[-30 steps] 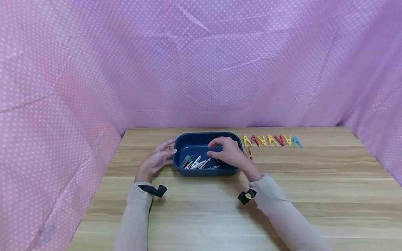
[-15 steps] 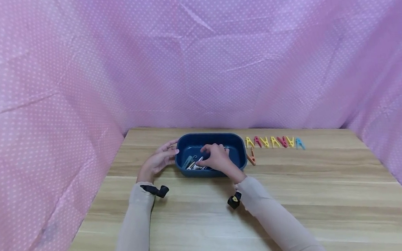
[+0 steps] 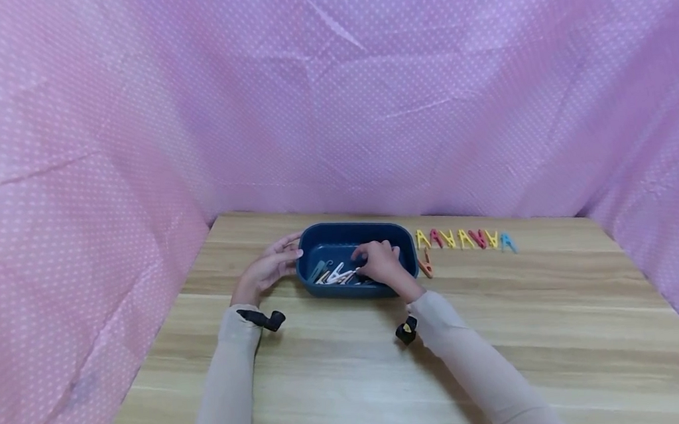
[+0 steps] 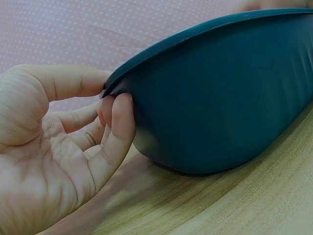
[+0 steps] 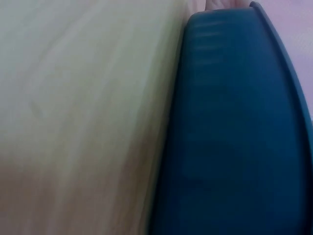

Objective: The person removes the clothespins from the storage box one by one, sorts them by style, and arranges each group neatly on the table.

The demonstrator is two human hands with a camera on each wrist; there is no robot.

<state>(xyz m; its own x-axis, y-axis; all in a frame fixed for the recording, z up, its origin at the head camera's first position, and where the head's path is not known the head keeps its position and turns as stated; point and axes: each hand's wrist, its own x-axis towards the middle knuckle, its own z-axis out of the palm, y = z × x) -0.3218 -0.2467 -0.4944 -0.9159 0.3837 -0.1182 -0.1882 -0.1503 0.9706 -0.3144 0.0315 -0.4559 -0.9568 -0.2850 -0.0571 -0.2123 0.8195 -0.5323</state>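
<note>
A dark blue plastic bin (image 3: 357,290) stands on the table. My left hand (image 3: 269,268) pinches its left rim, the thumb over the edge and fingers under it, as the left wrist view shows. My right hand (image 3: 381,262) reaches down into the bin's right half, fingers bent, with the thumb by the clothespins. Whether it holds one I cannot tell. A white clothespin (image 3: 336,275) and a dark green clothespin (image 3: 318,270) lie in the left half among several others. The right wrist view shows only the outer wall of the bin (image 5: 234,122) and the tabletop.
Right of the bin runs a row of yellow, red and blue clothespins, with a yellow clothespin (image 3: 422,239) nearest and a blue clothespin (image 3: 508,242) at the far end. An orange clothespin (image 3: 425,266) lies beside the bin wall. Pink dotted cloth (image 3: 331,106) hangs behind the wooden table (image 3: 328,372).
My right hand has gone lower into the bin, moving left over the clothespins and then slightly back right. My left hand stays on the rim.
</note>
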